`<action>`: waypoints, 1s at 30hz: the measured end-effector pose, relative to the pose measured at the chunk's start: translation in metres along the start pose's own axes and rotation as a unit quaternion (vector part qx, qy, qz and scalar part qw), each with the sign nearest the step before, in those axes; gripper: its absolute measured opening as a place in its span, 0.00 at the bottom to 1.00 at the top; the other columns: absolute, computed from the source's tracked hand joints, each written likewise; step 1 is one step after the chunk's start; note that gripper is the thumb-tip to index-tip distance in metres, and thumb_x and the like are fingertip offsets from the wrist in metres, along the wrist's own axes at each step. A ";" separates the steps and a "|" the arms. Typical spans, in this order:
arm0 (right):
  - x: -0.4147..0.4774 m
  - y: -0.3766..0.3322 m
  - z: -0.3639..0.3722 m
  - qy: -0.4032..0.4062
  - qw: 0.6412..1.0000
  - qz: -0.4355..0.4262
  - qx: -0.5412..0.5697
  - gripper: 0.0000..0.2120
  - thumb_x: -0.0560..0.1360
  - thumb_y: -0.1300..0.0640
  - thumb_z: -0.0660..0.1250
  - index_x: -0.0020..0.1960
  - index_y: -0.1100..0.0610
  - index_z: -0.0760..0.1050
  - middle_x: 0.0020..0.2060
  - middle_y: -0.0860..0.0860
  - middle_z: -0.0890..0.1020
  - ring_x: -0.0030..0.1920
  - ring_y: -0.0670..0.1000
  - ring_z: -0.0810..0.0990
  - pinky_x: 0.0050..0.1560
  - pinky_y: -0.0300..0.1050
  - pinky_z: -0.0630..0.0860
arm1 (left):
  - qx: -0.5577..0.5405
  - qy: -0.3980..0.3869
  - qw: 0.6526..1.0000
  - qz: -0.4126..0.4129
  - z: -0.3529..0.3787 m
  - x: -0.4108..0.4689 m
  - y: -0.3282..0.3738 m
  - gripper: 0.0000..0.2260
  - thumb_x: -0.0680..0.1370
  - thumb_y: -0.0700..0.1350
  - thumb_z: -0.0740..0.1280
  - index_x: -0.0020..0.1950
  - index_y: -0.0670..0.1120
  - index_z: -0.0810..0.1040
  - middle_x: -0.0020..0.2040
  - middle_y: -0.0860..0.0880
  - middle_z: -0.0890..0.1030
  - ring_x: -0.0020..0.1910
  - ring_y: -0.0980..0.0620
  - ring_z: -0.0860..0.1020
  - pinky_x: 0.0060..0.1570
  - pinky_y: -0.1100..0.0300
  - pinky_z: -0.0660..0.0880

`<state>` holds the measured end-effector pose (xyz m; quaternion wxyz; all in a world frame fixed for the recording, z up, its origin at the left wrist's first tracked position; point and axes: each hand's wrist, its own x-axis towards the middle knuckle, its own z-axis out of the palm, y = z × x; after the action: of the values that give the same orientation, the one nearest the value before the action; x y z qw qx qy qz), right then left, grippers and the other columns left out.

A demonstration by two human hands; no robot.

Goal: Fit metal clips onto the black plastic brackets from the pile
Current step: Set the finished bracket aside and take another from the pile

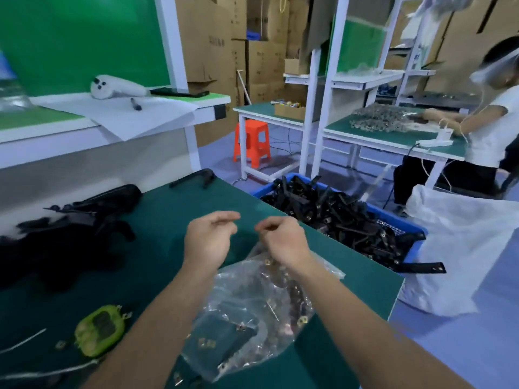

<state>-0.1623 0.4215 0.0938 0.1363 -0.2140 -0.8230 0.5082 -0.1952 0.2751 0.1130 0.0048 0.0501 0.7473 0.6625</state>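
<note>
The pile of black plastic brackets [64, 234] is lying on the left of the green surface [174, 220], well apart from both hands. The metal clips [302, 321] are sitting loose in a clear plastic bag [252, 318], which is spreading out under the right forearm, nearer the person than the hands. The left hand [209, 237] is hovering above the surface with its fingers loosely curled and nothing showing in them. The right hand [282, 238] is hanging just beside it with its fingertips bunched; whether it is pinching a clip cannot be told. To the right, a blue crate [262, 190] is holding more black brackets [337, 217] beside the surface's edge. A green timer [99, 329] is lying near the left forearm.
</note>
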 end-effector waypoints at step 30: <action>-0.179 -0.113 0.309 -0.361 0.881 -0.237 -0.194 0.19 0.78 0.63 0.62 0.66 0.51 0.79 0.65 0.51 0.80 0.63 0.53 0.79 0.66 0.48 0.75 | 0.418 0.164 0.893 0.004 -0.311 -0.191 -0.143 0.06 0.69 0.53 0.78 0.44 0.57 0.87 0.44 0.60 0.85 0.48 0.58 0.78 0.50 0.63 0.63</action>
<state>-0.1671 0.0487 0.0561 -0.0981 0.1635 -0.9235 0.3327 -0.0380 -0.0653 -0.0021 -0.1418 -0.0595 0.9453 0.2876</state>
